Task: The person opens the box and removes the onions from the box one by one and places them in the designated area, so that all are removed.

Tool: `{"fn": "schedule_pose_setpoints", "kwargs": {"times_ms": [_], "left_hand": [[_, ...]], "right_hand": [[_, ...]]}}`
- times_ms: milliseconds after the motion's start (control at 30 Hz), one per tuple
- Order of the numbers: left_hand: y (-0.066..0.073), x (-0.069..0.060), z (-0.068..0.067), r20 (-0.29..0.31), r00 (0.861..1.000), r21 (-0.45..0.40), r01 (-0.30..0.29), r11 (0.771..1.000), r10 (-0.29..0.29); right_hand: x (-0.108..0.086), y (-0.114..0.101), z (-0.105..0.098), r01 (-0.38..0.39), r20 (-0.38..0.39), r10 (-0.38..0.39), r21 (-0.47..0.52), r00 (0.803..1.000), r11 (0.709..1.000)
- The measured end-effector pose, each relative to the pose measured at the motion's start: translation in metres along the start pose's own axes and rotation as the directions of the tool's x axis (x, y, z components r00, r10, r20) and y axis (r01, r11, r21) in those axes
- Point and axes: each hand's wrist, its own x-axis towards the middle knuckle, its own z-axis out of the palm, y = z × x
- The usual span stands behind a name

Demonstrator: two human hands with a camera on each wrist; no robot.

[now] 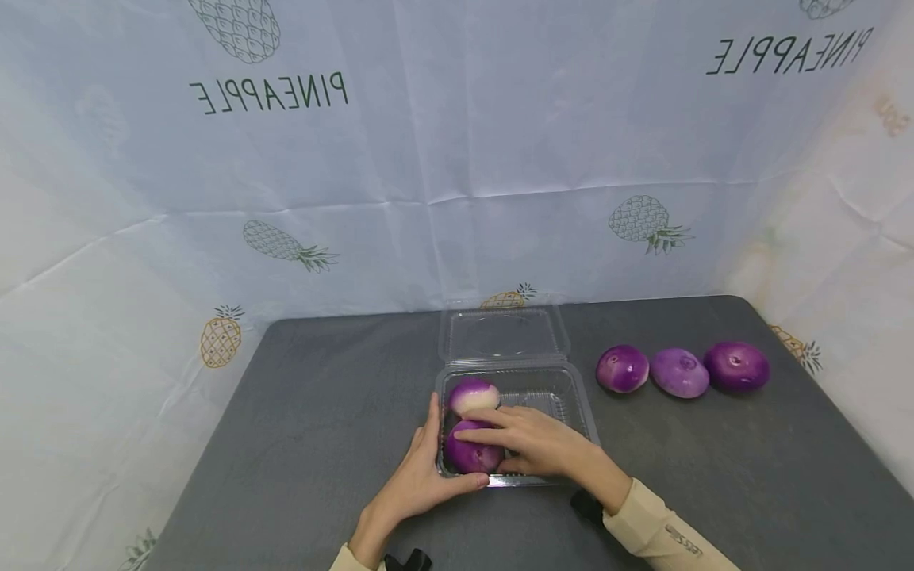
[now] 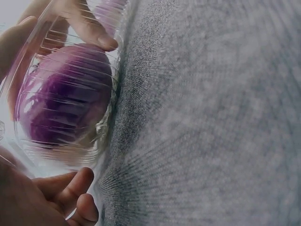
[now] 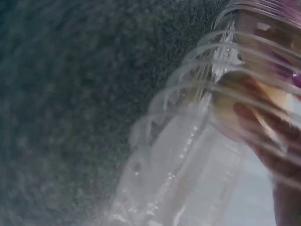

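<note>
The right hand [image 1: 537, 441] bends its fingers round a glossy purple rounded onion [image 1: 474, 458] inside a clear plastic hinged box [image 1: 580, 395]; the left hand [image 1: 420, 476], fingers straight, thumb spread wide, touches the box's near-left corner. Three purple onions [image 1: 681, 373] lie toward the grey surface's [image 1: 321, 412] far-right corner.

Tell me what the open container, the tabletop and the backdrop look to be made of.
Container: thin, glossy clear plastic; a purple vegetable shows through its ribbed wall. Tabletop: dark grey, matte, perhaps fabric-covered; up close it shows a fine grain. Backdrop: likely smooth printed cloth, given its creases and soft folds.
</note>
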Motion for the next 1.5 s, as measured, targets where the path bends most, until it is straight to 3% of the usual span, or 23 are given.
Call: {"fn": "schedule_pose_setpoints", "kwargs": {"times_ms": [267, 567, 733, 1133, 1500], "left_hand": [[0.000, 0.001, -0.001, -0.001, 1.000, 0.001, -0.016, 1.000, 0.016], [0.001, 0.002, 0.000, -0.019, 0.999, 0.016, -0.027, 1.000, 0.027], [0.001, 0.002, 0.000, -0.019, 0.999, 0.014, -0.029, 0.999, 0.029], [0.001, 0.001, 0.001, -0.007, 1.000, -0.005, -0.025, 1.000, 0.025], [0.001, 0.001, 0.001, -0.014, 1.000, 0.004, -0.017, 1.000, 0.017]], "right_hand": [[-0.006, 0.006, -0.004, -0.045, -0.016, 0.047, 0.112, 0.999, 0.993], [-0.009, 0.007, -0.009, -0.084, -0.069, 0.095, 0.152, 0.993, 0.985], [-0.013, 0.006, -0.013, -0.137, -0.099, 0.154, 0.157, 0.983, 0.978], [-0.018, 0.003, -0.024, -0.222, -0.074, 0.237, 0.165, 0.969, 0.961], [-0.027, 0.009, -0.033, -0.213, -0.143, 0.236, 0.157, 0.961, 0.964]]}}
